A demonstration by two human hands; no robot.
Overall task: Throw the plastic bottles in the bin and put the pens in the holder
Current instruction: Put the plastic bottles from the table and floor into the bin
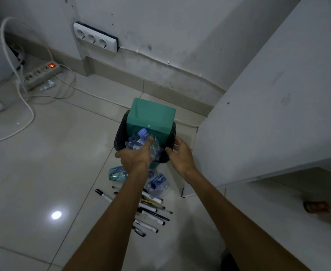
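In the head view, a small bin (121, 132) with a dark body is seen standing on the tiled floor (63, 153) near the skirting of the far wall, beside a white cabinet (268, 114). Its green lid (151, 116) is swung up and open. The left hand (135, 157) is stretched over the bin's mouth, its fingers (150, 141) closed on a crushed clear plastic bottle (141, 138) with a blue cap, which is held inside the opening among other crushed plastic. The right hand (180, 153) is set against the bin's right rim, fingers spread and loosely curled on the edge; nothing else is grasped by it.

On the floor just in front of the bin, two more crushed bottles are seen: one with a green label (116, 174) to the left of the left forearm, one with a blue label (157, 183) between the two forearms. Nearer the person, a row of pens and markers (151, 216) is laid out on the tiles, partly hidden by the left forearm, with one marker (104, 195) lying apart to the left. A pen holder cannot be made out.

A power strip (41, 75) with a lit red switch is seen at the far left of the floor, with white cables around it, and a triple wall socket (96, 37) is mounted above.
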